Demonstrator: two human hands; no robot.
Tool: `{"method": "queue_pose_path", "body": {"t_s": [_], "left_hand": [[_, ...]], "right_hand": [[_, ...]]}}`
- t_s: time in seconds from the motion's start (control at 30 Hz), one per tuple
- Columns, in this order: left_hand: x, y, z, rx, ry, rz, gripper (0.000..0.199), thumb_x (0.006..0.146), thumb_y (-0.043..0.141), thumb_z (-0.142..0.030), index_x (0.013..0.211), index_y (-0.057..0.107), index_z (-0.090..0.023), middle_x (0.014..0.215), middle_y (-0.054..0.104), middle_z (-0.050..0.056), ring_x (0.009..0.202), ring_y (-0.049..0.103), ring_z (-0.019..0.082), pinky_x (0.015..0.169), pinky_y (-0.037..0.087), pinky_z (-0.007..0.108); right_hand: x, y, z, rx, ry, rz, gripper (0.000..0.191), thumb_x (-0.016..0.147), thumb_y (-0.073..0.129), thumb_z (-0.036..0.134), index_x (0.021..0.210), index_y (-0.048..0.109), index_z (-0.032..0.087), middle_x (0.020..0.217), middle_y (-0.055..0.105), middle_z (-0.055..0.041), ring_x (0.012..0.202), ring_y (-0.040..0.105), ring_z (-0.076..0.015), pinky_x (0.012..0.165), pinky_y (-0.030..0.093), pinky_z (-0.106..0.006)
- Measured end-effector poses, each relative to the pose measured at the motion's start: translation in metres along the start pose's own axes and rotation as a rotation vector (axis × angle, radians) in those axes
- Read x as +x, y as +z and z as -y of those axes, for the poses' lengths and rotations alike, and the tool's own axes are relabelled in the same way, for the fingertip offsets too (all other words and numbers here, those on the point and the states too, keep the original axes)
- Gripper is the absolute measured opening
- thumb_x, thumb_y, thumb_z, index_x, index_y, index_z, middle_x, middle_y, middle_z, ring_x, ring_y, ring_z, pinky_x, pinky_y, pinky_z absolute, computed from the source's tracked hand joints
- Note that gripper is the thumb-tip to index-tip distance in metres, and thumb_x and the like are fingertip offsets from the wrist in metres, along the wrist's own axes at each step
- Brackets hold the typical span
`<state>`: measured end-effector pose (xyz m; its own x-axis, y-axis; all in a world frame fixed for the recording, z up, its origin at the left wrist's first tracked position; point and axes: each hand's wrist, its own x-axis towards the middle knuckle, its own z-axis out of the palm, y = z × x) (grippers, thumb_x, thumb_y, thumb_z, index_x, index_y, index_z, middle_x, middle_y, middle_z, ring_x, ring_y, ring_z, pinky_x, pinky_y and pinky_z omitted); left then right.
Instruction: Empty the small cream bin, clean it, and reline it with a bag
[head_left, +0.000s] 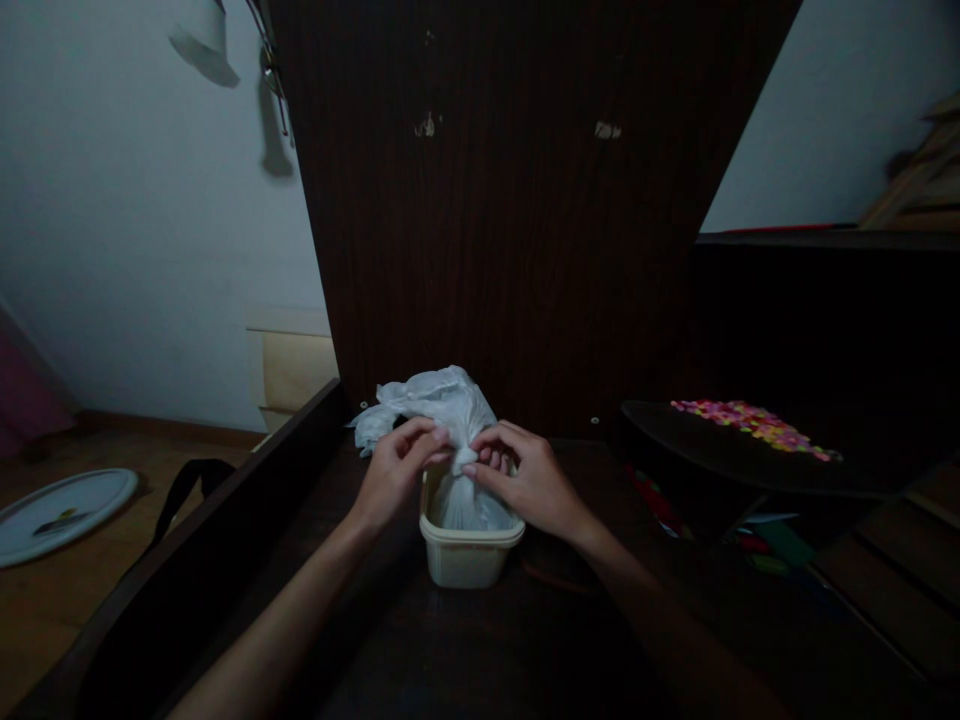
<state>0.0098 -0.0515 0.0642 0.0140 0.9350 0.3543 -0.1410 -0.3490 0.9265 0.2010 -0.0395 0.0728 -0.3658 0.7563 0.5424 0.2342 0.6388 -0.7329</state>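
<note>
A thin white plastic bag (450, 395) is twisted or knotted at its neck. Its lower part sits inside a cream plastic tub (471, 560), and its loose top flops over behind and to the left. My left hand (401, 465) pinches the bag from the left of the knot, thumb against bent fingers. From the right, my right hand (525, 475) grips the bag at the knot between thumb and forefinger. Both hands are just above the tub's rim. What lies within the bag cannot be made out.
The tub stands on a dark wooden desk (375, 640) with a raised edge at left and a tall panel behind. Colourful small pieces (754, 425) lie on a dark shelf at right. A white oval lid (64, 515) rests on the floor. A lamp (206, 45) hangs upper left.
</note>
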Motion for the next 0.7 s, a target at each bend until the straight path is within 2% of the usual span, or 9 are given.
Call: {"method": "queue_pose_path", "body": {"t_s": [0.1,0.17,0.27,0.33,0.4,0.5,0.6,0.7], "left_hand": [[-0.006,-0.002,0.002,0.076,0.081,0.203,0.04,0.073,0.084,-0.034,0.1,0.061,-0.018,0.094,0.067,0.004,0.09,0.068,0.019,0.082,0.056,0.03],[-0.009,-0.001,0.005,0.181,0.152,0.246,0.034,0.079,0.079,-0.028,0.102,0.055,-0.019,0.095,0.066,0.003,0.092,0.067,0.018,0.085,0.054,0.03],[-0.011,0.0,0.011,0.309,0.237,0.16,0.028,0.086,0.07,-0.028,0.1,0.047,-0.022,0.094,0.064,0.002,0.085,0.065,0.015,0.079,0.053,0.027],[-0.011,-0.002,0.012,0.398,0.333,0.112,0.026,0.087,0.068,-0.027,0.102,0.047,-0.022,0.098,0.064,0.003,0.084,0.065,0.015,0.077,0.053,0.027],[-0.012,-0.004,0.009,0.555,0.448,0.15,0.022,0.089,0.063,-0.021,0.11,0.054,-0.022,0.104,0.063,0.006,0.091,0.065,0.018,0.081,0.054,0.03],[-0.012,-0.006,0.001,0.754,0.577,0.225,0.032,0.092,0.055,-0.012,0.12,0.064,-0.023,0.108,0.061,0.007,0.1,0.063,0.02,0.086,0.054,0.033],[-0.01,-0.006,-0.005,0.766,0.644,0.179,0.029,0.094,0.055,-0.009,0.116,0.068,-0.022,0.107,0.061,0.007,0.101,0.062,0.02,0.087,0.053,0.032],[-0.009,-0.007,-0.007,0.733,0.655,0.153,0.023,0.093,0.057,-0.007,0.107,0.069,-0.019,0.104,0.061,0.006,0.098,0.063,0.018,0.083,0.053,0.028]], "right_hand": [[0.001,0.0,0.002,-0.031,-0.034,-0.02,0.016,0.081,0.078,0.028,0.081,0.064,0.02,0.075,0.059,0.0017,0.065,0.052,-0.0132,0.058,0.043,-0.025],[0.002,0.001,0.003,-0.044,-0.056,-0.013,0.017,0.083,0.077,0.028,0.079,0.062,0.02,0.076,0.059,0.0016,0.066,0.053,-0.0134,0.06,0.043,-0.025],[0.002,0.001,0.006,-0.056,-0.068,0.005,0.019,0.085,0.076,0.027,0.078,0.06,0.02,0.076,0.058,0.0017,0.067,0.053,-0.0134,0.061,0.043,-0.025],[0.001,0.0,0.007,-0.055,-0.071,0.006,0.019,0.085,0.075,0.027,0.078,0.059,0.021,0.077,0.058,0.0017,0.067,0.053,-0.0133,0.06,0.044,-0.025],[0.0,-0.001,0.007,-0.055,-0.091,0.02,0.015,0.084,0.074,0.022,0.081,0.06,0.02,0.079,0.059,0.0013,0.067,0.053,-0.0134,0.061,0.045,-0.026],[0.0,-0.005,0.008,-0.086,-0.139,0.056,0.01,0.084,0.067,0.013,0.088,0.063,0.021,0.084,0.06,-0.0003,0.068,0.055,-0.0139,0.062,0.046,-0.027],[0.0,-0.007,0.008,-0.113,-0.157,0.051,0.012,0.087,0.061,0.011,0.092,0.066,0.021,0.086,0.062,-0.002,0.069,0.056,-0.0145,0.062,0.047,-0.027],[0.001,-0.009,0.009,-0.128,-0.164,0.046,0.015,0.09,0.059,0.011,0.095,0.069,0.02,0.089,0.065,-0.0036,0.071,0.058,-0.0154,0.063,0.048,-0.028]]}}
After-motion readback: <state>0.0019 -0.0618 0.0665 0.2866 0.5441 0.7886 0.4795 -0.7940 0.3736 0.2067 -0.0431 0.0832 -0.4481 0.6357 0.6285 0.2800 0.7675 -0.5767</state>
